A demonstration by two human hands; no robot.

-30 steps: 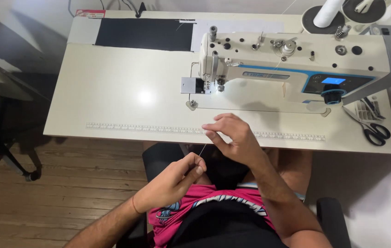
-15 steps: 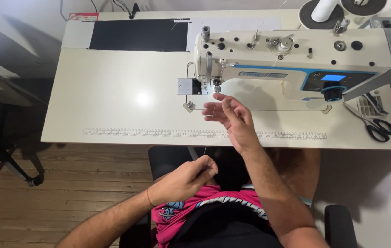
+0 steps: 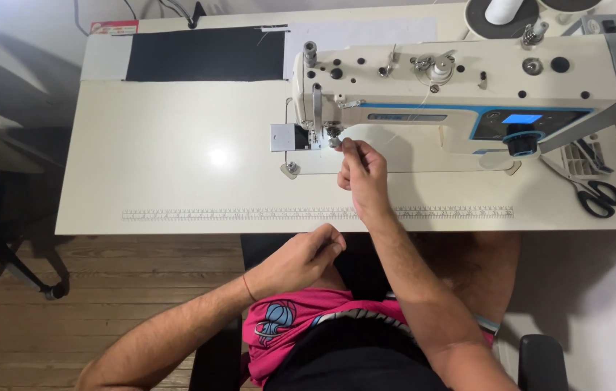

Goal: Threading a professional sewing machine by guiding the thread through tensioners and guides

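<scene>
Right hand [image 3: 362,170]: fingertips pinched at sewing machine [image 3: 460,87] needle area, counter's 12 o'clock.
Left hand [image 3: 301,261]: loosely curled, contents unclear, 6 o'clock.

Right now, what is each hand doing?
Left hand: loosely closed at the table edge; contents cannot be told.
Right hand: fingers pinched at the sewing machine's needle area.

A black cloth [image 3: 205,53] lies flat at the far side of the table [image 3: 178,159], and black-handled scissors [image 3: 592,190] rest near its right end. A white thread cone [image 3: 502,10] stands behind, and a ruler strip [image 3: 235,213] runs along the front edge above the wooden floor [image 3: 105,289].
</scene>
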